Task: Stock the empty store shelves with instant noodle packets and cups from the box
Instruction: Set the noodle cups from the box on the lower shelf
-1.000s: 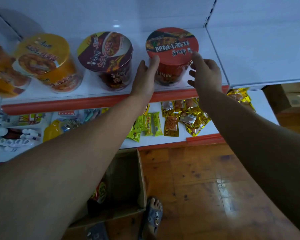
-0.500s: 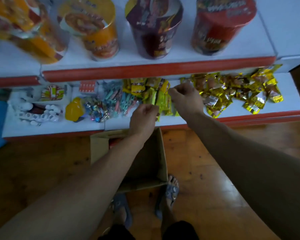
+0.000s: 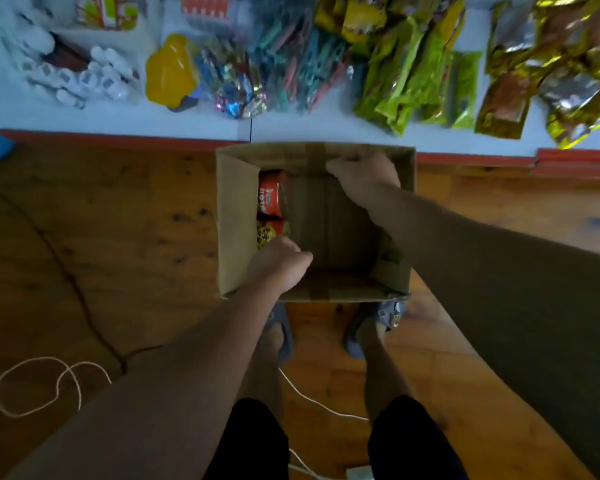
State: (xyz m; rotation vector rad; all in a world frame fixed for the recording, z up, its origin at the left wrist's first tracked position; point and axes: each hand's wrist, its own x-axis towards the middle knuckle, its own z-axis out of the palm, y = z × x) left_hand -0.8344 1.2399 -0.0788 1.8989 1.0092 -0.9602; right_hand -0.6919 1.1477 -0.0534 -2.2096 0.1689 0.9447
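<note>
An open cardboard box (image 3: pixel 236 216) stands on the wooden floor against the low shelf (image 3: pixel 291 128). Two noodle packets stand along its left inner wall: a red one (image 3: pixel 271 194) and, nearer me, a red-and-yellow one (image 3: pixel 267 232). The other part of the box floor is bare. My left hand (image 3: pixel 278 263) is inside the box with curled fingers touching the red-and-yellow packet; a grip is not visible. My right hand (image 3: pixel 364 174) hovers at the box's far wall, fingers curled, nothing seen in it.
The low shelf holds green snack packs (image 3: pixel 413 74), gold foil packs (image 3: pixel 561 64), wrapped sweets (image 3: pixel 239 88), a yellow item (image 3: pixel 170 71) and white items (image 3: pixel 77 81). My sandalled feet (image 3: pixel 378 323) stand just behind the box. A white cord (image 3: pixel 35 386) loops on the floor.
Both hands left the red cup on the upper shelf and dropped down into the box. My view swung from the upper shelf down to the floor.
</note>
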